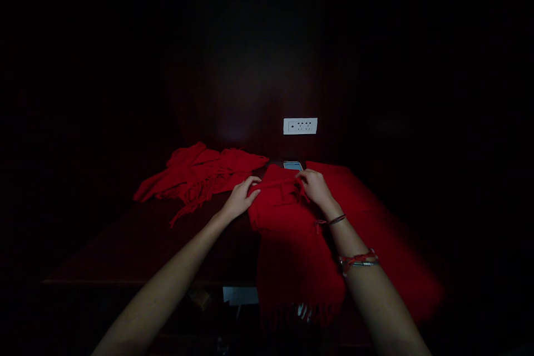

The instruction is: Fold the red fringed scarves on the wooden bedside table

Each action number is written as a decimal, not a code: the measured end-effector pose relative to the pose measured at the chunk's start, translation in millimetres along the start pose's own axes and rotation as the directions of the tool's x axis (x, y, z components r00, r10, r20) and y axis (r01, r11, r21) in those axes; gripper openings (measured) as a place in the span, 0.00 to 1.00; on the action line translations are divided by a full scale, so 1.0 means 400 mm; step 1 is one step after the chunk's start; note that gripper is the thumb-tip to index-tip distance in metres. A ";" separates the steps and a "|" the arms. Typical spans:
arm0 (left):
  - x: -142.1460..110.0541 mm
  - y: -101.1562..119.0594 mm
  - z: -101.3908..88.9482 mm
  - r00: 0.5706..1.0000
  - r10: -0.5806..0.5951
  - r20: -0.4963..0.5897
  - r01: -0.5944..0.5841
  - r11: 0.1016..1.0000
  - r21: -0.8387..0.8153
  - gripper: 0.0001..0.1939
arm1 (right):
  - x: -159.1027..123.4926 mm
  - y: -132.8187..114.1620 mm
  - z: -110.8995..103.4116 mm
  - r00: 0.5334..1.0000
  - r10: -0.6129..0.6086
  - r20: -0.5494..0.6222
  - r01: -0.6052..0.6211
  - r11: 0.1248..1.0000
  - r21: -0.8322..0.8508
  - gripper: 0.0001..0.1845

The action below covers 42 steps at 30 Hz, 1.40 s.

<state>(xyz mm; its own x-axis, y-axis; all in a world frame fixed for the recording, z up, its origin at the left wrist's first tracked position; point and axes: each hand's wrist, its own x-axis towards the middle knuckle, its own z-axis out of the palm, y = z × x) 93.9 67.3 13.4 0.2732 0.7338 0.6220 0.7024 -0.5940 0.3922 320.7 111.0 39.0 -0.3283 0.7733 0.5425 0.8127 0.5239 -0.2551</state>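
A red fringed scarf [287, 233] lies over the front edge of a dark wooden table [137, 245], its tasselled end hanging down. My left hand [241, 197] is closed on the scarf's upper left edge. My right hand [316, 188] pinches the scarf's upper right edge near some fringe. Bracelets sit on my right wrist and forearm.
A heap of more red scarves [196, 175] lies at the table's back left. Red cloth [387, 217] spreads across the right side. A white socket plate [300, 125] is on the dark wall behind. A small pale object [292, 165] lies beyond the scarf. The room is very dim.
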 end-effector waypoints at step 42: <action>0.121 -0.083 0.073 0.929 0.100 0.357 -0.120 0.992 0.034 0.17 | -0.014 -0.034 0.086 0.953 -0.143 0.266 0.158 0.987 -0.039 0.15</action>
<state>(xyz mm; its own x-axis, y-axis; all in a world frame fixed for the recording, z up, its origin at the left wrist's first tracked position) 103.0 132.0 10.7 0.5585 0.7400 0.3748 0.6868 -0.6659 0.2913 295.0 112.0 12.1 -0.5568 0.7574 0.3410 0.7684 0.6256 -0.1350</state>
